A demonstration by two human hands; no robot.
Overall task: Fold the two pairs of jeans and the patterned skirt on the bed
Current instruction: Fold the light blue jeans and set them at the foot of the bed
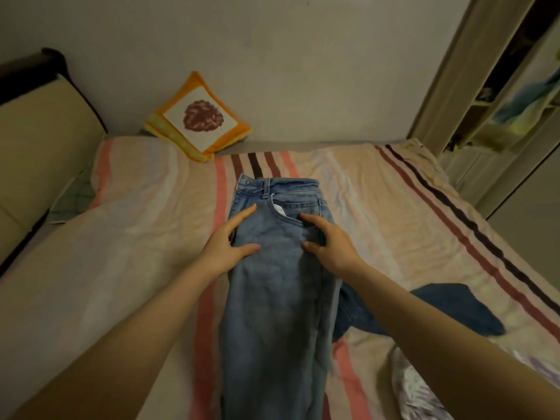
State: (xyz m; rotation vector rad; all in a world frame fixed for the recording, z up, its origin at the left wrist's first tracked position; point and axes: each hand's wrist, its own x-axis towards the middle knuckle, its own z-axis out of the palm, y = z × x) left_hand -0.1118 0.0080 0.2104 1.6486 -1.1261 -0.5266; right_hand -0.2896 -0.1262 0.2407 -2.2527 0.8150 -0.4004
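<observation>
Faded denim: light jeans point(275, 286) lying lengthwise on striped sheet point(394, 213), halved. Left hand point(231, 242) and right hand point(328, 241) pressing flat, fingers spread. Dark jeans point(439, 310) crumpled beside; skirt point(415, 386) near; cushion point(198, 116) leaning against wall.

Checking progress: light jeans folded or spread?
Halfway: light jeans lie folded lengthwise, leg over leg, full length along the bed. No crosswise fold yet.
</observation>
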